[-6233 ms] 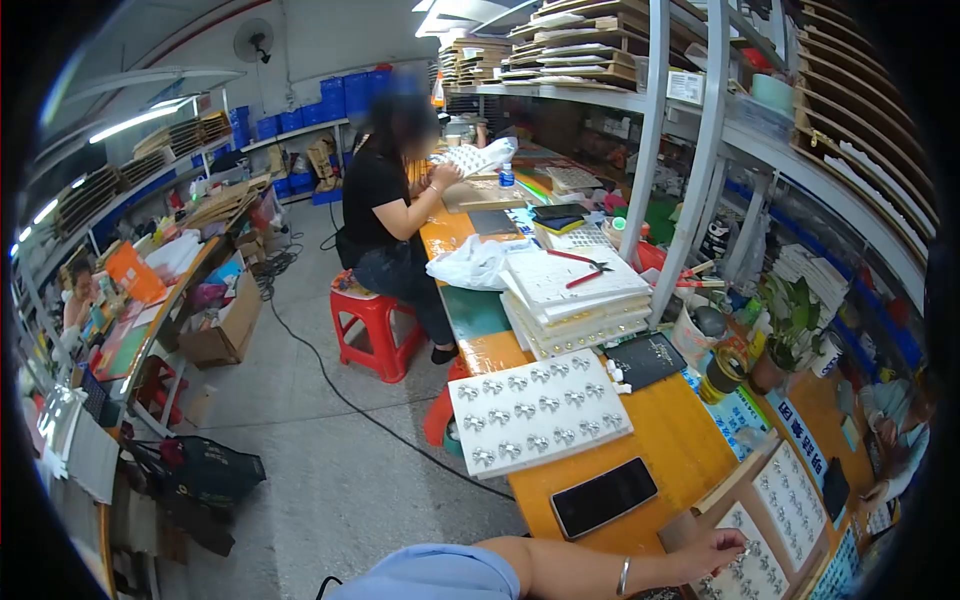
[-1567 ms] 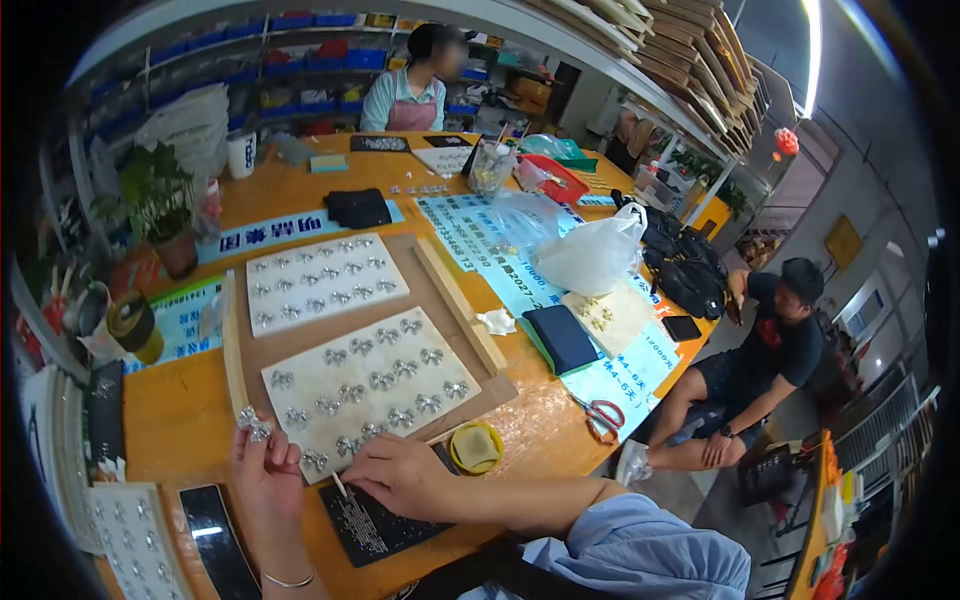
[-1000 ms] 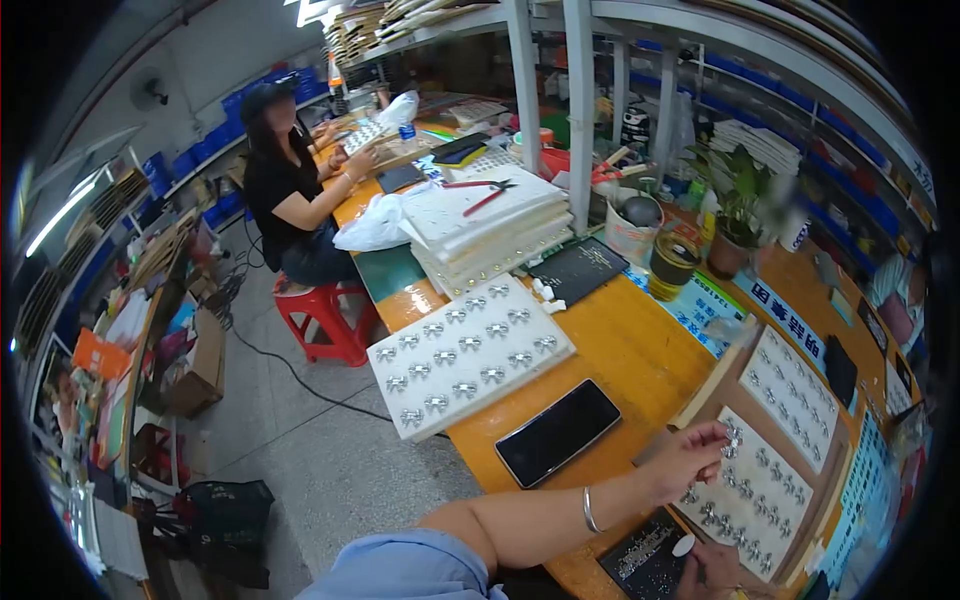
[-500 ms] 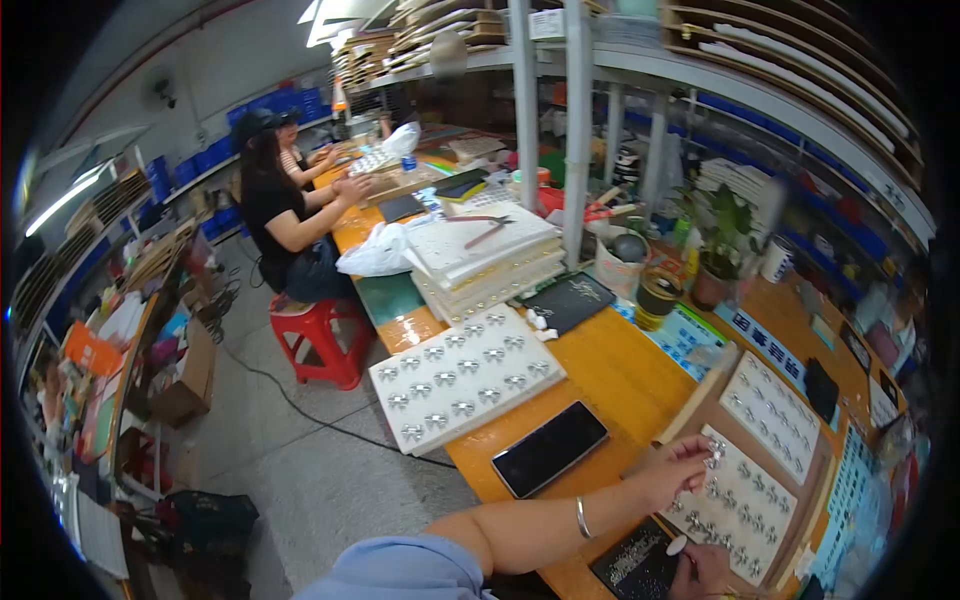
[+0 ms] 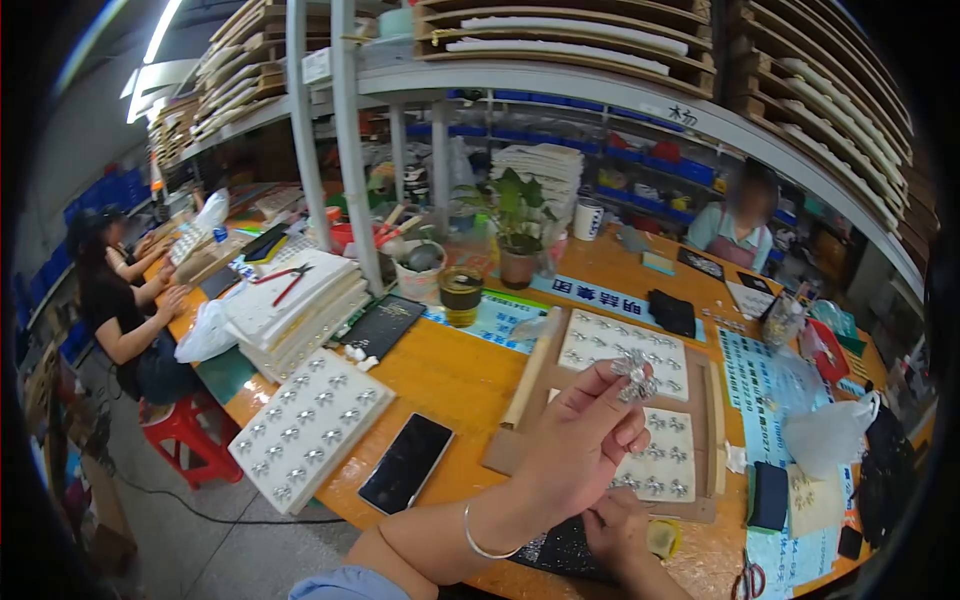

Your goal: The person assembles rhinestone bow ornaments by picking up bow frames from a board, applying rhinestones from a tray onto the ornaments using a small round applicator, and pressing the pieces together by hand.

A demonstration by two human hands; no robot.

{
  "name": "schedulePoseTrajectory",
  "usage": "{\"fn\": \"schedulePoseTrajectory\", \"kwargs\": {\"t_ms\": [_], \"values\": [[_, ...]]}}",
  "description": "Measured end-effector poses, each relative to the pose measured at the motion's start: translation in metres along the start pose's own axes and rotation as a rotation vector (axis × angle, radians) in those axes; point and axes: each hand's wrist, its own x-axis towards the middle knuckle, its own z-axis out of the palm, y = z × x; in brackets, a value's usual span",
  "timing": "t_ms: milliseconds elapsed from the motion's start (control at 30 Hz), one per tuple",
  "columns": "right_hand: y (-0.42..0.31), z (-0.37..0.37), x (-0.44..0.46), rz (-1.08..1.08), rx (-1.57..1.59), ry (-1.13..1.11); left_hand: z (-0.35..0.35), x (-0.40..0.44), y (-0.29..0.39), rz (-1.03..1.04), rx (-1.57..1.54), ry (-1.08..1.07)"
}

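Raised in front of the trays, my left hand, with a bangle on the wrist, pinches a shiny silver bow-like ornament between thumb and fingers. Low beside it, my right hand is curled at the edge of a black pad sprinkled with tiny sparkling bits; what its fingers grip is hidden. Behind both hands lies a wooden tray. In it are a white board and a nearer white board, each bearing rows of similar silver ornaments and partly covered by my left hand.
A black phone and another ornament board lie left. Beyond are stacked boards with red pliers, a jar of dark liquid and a potted plant. Scissors lie front right. Other people sit left and opposite.
The view has swung right. My left hand has lifted the silver ornament away from the board and nearer the camera. The white round-ended thing in my right hand no longer shows.
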Motion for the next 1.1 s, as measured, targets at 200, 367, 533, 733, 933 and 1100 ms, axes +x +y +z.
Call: {"fn": "schedulePoseTrajectory", "kwargs": {"t_ms": [200,367,533,733,933,1100], "values": [[0.007,0.005,0.002,0.02,0.022,-0.027,0.01,-0.016,0.016,0.037,-0.118,-0.04],[0.002,0.0,0.006,0.029,0.005,-0.075,0.005,-0.014,0.022,0.077,-0.271,-0.021],[0.0,0.004,0.013,0.008,-0.009,-0.025,0.002,-0.019,0.025,0.041,-0.296,-0.016],[0.024,0.028,-0.019,0.116,0.131,-0.042,-0.003,-0.017,0.026,0.01,-0.156,-0.083],[0.007,0.009,-0.004,0.042,0.055,0.011,0.005,-0.02,0.014,-0.14,-0.112,-0.097],[0.011,0.018,-0.01,0.048,0.114,0.023,0.005,-0.023,0.006,-0.201,-0.067,-0.13]]}}
